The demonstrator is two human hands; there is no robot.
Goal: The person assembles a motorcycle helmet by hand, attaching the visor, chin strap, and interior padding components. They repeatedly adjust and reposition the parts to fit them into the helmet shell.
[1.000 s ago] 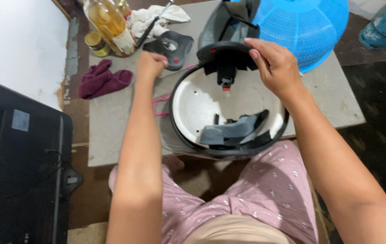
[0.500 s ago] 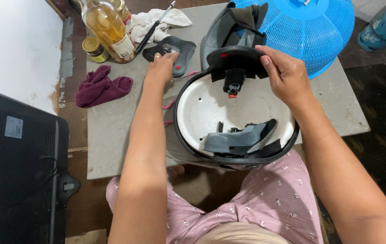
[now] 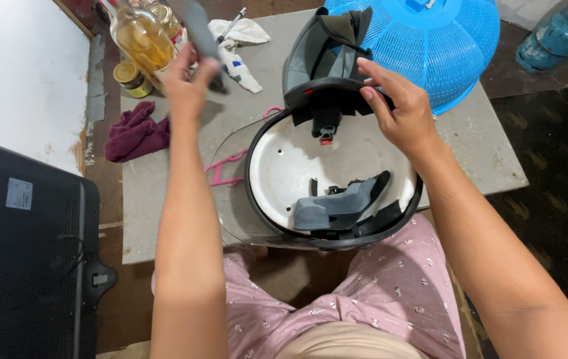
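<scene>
A flat grey counter (image 3: 164, 199) carries everything. One blue plastic mesh basket (image 3: 443, 40) sits dome-up at its far edge. Near the front lies one helmet (image 3: 324, 173), upturned, its smooth white bowl ringed in black, one grey foam pad inside. The right hand (image 3: 400, 113) pinches its black rim. The left hand (image 3: 188, 83), raised and closed, grips one dark cheek pad (image 3: 199, 33), blurred. One maroon cloth (image 3: 136, 133) lies crumpled left; two glass jars, one amber bottle (image 3: 139, 36).
</scene>
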